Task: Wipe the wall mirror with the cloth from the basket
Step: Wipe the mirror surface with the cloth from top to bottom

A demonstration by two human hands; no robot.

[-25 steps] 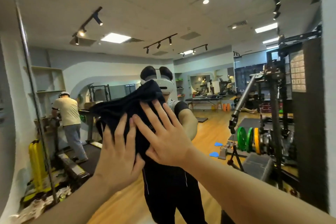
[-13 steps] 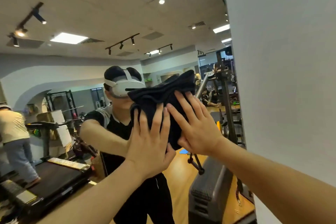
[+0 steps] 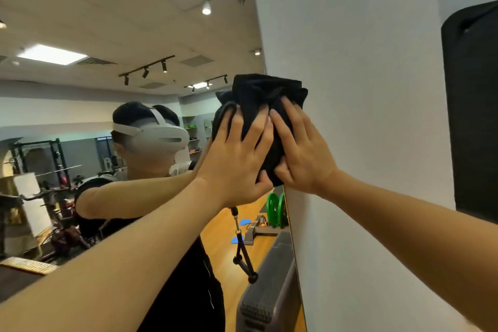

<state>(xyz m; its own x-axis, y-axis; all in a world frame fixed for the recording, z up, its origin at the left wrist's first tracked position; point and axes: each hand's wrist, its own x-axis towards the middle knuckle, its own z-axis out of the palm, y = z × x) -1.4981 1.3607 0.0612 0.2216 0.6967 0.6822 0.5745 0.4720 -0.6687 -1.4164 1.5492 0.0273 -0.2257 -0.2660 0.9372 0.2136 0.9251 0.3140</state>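
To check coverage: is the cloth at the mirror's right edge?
Yes, the black cloth overlaps the mirror's right edge and the white wall.

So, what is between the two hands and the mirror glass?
Head view: only the bunched black cloth lies between the left hand, the right hand and the mirror, at its right edge.

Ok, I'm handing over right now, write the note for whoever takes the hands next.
Left hand: flat, fingers straight, pressing the black cloth.
Right hand: same, pressing beside it, thumb under the cloth's lower edge.
Cloth: bunched at the wall mirror's right edge, its right part overlapping the white wall.
Done: cloth is out and on the glass.
Left: which areas are already wiped cannot be told; work back left over the rest of the mirror.
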